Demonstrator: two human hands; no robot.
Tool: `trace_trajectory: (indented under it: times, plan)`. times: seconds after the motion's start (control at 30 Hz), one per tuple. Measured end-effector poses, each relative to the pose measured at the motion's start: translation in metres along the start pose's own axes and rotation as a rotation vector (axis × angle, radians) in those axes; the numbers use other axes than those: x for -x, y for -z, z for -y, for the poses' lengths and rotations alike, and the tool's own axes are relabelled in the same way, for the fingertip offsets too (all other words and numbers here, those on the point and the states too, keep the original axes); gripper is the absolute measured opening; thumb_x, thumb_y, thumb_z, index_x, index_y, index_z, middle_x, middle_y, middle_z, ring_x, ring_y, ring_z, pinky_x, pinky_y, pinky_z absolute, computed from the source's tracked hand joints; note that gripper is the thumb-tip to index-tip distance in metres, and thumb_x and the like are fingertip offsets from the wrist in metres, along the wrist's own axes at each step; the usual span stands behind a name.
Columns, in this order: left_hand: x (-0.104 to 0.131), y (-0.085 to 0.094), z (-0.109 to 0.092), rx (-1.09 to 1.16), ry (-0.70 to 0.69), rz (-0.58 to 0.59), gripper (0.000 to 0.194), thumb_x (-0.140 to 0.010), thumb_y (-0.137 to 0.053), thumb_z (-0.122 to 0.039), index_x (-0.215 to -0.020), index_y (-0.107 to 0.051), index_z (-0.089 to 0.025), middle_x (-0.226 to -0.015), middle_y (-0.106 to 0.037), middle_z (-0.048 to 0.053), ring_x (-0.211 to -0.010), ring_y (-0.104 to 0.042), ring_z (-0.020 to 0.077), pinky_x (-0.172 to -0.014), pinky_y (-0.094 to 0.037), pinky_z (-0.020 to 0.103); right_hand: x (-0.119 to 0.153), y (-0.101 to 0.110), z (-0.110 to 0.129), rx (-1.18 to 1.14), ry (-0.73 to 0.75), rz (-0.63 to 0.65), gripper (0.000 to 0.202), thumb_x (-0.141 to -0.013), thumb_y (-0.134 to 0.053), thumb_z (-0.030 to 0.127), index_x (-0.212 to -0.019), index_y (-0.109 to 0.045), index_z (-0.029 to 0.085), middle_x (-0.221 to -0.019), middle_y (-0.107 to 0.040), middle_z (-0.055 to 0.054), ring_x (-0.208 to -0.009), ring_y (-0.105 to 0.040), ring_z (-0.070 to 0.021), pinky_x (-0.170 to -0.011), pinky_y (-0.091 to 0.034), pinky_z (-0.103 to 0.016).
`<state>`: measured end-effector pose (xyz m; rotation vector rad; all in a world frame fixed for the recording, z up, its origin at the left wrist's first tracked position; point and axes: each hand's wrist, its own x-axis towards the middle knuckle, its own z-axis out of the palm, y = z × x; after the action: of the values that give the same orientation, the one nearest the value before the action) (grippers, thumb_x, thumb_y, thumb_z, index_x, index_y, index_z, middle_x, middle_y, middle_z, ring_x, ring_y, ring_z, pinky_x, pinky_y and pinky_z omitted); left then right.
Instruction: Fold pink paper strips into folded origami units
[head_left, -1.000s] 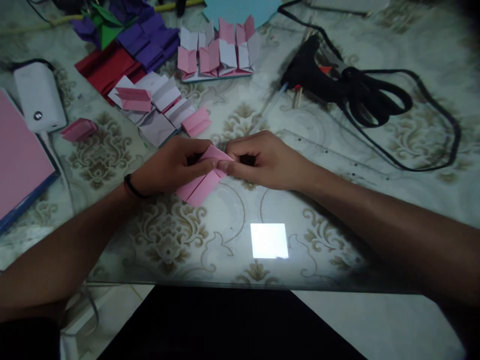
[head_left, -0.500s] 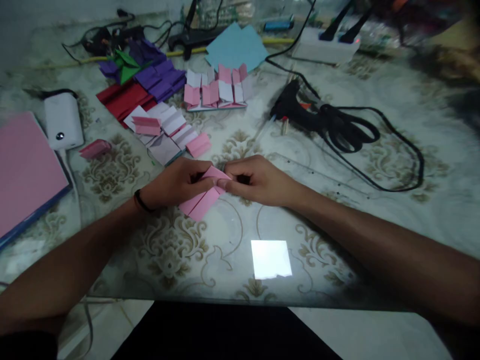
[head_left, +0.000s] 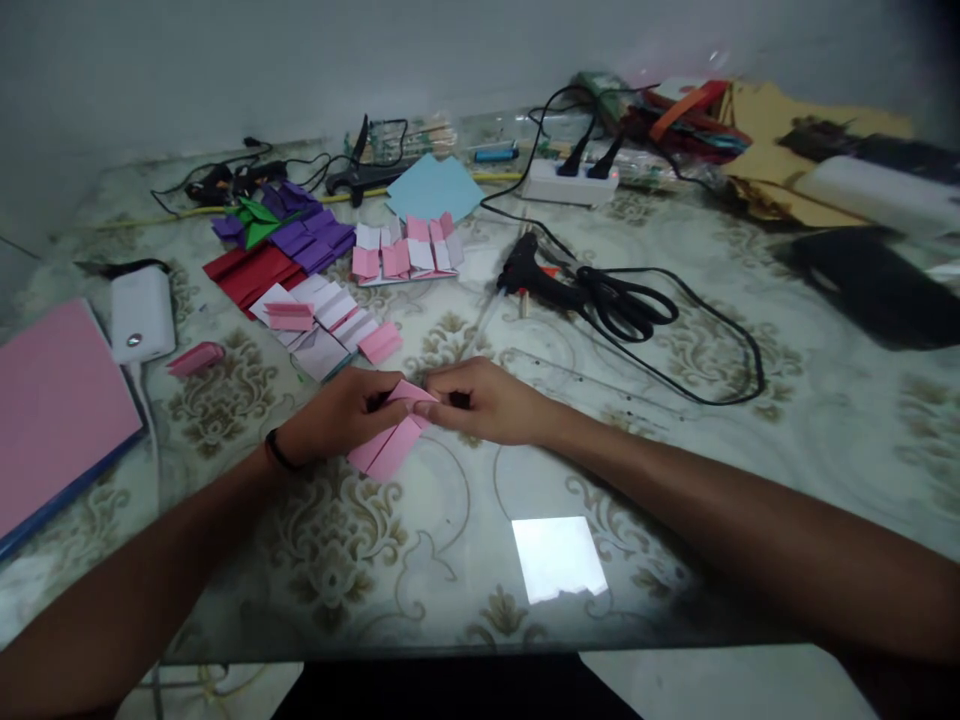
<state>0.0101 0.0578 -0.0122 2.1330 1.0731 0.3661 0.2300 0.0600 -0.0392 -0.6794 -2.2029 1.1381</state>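
Between my two hands is a creased piece of pink paper, tilted above the patterned table. My left hand grips its left side, thumb on top. From the right, my right hand pinches the upper edge, and the two thumbs nearly meet at a fold. Fingers under the paper are hidden. Just beyond lie folded white and pink paper pieces, and a small folded pink piece rests to the left. Another pink and white folded piece stands farther back.
A glue gun with a coiled black cord lies right of centre, near a clear ruler. A white power bank and pink sheets sit at left. Behind are purple folded paper, blue sheets and a power strip.
The camera view has tilted up and turned slightly right, showing more of the table's back and right side. Both hands keep their hold on the pink paper, with little visible change in its folds.
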Motion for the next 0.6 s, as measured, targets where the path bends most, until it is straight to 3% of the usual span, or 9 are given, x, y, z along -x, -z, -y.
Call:
trace_trajectory:
  times: [0.6]
  plan:
    - [0.0, 0.0005, -0.0027, 0.024, -0.002, -0.024, 0.036, -0.087, -0.059, -0.033, -0.058, -0.044, -0.017, -0.054, -0.037, -0.005, -0.056, -0.034, 0.0098, -0.052, -0.024, 0.026, 0.0008, 0.0002, 0.0017, 0.005, -0.009, 0.0, 0.049, -0.101, -0.053, 0.043, -0.062, -0.037, 0.018, -0.061, -0.034, 0.006, -0.056, -0.034, -0.0075, -0.055, -0.028, -0.022]
